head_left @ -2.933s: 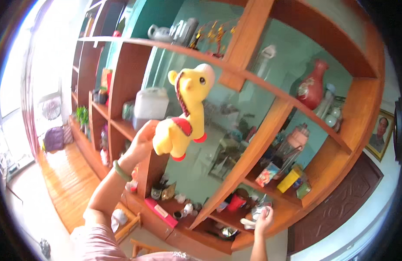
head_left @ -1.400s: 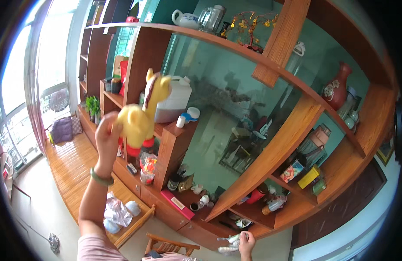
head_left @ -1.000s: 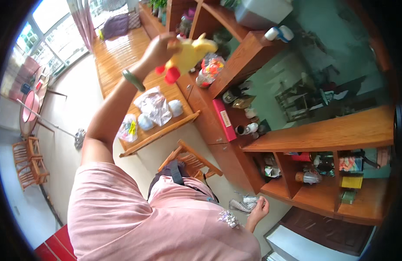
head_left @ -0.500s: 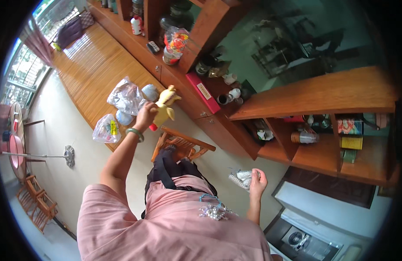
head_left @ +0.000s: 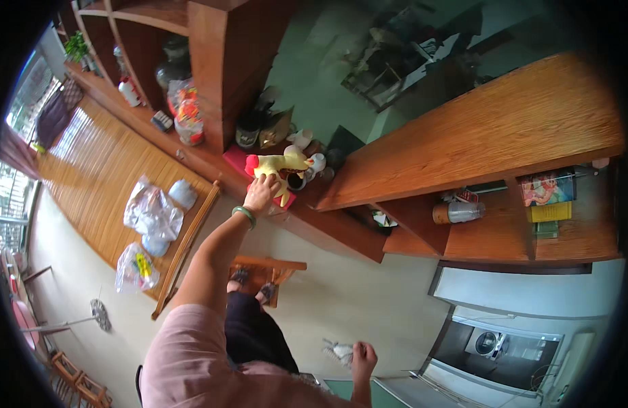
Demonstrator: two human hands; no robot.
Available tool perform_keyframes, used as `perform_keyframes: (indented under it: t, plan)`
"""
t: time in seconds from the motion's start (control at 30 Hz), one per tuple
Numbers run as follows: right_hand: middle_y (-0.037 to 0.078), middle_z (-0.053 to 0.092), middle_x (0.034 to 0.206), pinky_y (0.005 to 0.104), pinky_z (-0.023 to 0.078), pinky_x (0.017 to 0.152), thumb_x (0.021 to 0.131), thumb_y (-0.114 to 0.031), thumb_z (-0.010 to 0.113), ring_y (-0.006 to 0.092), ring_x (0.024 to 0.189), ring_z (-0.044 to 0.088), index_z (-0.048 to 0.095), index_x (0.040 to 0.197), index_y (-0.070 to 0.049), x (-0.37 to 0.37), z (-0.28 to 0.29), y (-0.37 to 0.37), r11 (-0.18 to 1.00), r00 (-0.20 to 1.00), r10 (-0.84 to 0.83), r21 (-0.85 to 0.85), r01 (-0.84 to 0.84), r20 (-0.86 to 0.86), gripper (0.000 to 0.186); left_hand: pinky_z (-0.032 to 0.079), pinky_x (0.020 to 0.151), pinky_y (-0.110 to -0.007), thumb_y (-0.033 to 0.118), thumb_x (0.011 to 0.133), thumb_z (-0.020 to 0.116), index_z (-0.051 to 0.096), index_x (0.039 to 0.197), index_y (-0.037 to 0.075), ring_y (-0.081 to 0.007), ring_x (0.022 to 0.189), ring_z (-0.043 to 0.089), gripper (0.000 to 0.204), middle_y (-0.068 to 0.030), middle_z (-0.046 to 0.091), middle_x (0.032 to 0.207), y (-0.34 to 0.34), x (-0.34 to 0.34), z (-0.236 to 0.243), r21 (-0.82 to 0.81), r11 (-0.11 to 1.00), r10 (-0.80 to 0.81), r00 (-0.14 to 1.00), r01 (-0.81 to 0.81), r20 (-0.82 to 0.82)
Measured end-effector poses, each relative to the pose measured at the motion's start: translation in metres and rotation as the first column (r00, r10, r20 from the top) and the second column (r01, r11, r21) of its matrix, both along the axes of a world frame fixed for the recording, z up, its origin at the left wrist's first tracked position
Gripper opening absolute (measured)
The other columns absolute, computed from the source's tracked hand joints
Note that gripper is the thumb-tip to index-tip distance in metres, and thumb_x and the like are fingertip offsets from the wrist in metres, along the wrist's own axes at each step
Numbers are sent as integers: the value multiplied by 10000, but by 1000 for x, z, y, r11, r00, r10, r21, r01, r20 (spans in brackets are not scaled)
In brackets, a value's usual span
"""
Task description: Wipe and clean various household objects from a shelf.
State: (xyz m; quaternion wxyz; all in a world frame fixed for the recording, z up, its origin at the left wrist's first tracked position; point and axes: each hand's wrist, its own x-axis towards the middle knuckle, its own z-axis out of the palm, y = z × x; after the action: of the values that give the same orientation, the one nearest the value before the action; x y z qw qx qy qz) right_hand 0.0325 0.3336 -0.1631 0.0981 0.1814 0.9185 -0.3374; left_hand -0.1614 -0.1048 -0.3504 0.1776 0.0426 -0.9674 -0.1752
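My left hand [head_left: 261, 194] reaches far forward, its fingers closed on a yellow plush toy [head_left: 280, 163] with a red part at one end. The toy is over a long red box [head_left: 289, 202] on the cabinet ledge, close to some cups. Whether it rests on the box I cannot tell. Low on the right, my right hand [head_left: 364, 359] is closed on a bunched grey-white yarn-like piece [head_left: 340, 352], which hangs out to the left of the fingers over the floor.
A wooden chair [head_left: 280, 264] stands by my feet. Left of it, a slatted bamboo bed [head_left: 103, 170] carries clear plastic bags [head_left: 149, 211] and pale blue balls [head_left: 183, 194]. A wooden shelf [head_left: 477, 136] juts out on the right, and a mop [head_left: 100, 314] lies farther left.
My left hand has carried the plush toy forward to the cabinet ledge, and the toy has turned onto its side. My right hand, with the yarn-like piece, is lower in view.
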Motion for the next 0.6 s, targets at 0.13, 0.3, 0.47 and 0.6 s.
perform_keyframes:
  t: [0.13, 0.3, 0.47, 0.6]
  plan:
    - [1, 529, 625, 211, 398, 526, 768, -92, 616, 64, 573, 470, 587, 802, 2, 22, -34, 11, 995, 997, -66, -77, 63, -27, 104, 422, 773, -363, 95, 721, 474, 515, 949, 81, -265, 920, 467, 233, -97, 478, 999, 7, -46, -42, 51, 992, 121, 991, -119, -48]
    - [-25, 518, 616, 181, 377, 502, 763, -75, 616, 35, 545, 440, 593, 782, 16, 19, -49, 13, 992, 996, -84, -94, 84, 0, 96, 344, 890, -425, 136, 744, 470, 507, 971, 58, -291, 1001, 438, 242, -152, 462, 1074, -2, -57, -90, -118, 946, 311, 949, -303, 55]
    - [-15, 543, 646, 193, 402, 542, 768, -68, 608, 49, 582, 471, 595, 799, 2, -18, -18, 1, 986, 995, -72, -156, 59, -76, 78, 297, 953, -435, 145, 740, 472, 519, 1038, 52, -294, 1107, 395, 316, -159, 446, 1147, 4, -77, -57, -138, 953, 285, 951, -269, 117]
    - [68, 593, 755, 271, 461, 596, 827, -161, 551, 133, 670, 545, 582, 971, -18, -40, 24, -6, 992, 997, 66, 110, -62, -33, 206, 224, 996, -462, 118, 694, 519, 489, 1105, 32, -321, 1175, 345, 421, -179, 373, 1272, -3, -76, 23, 63, 991, 122, 987, -115, -109]
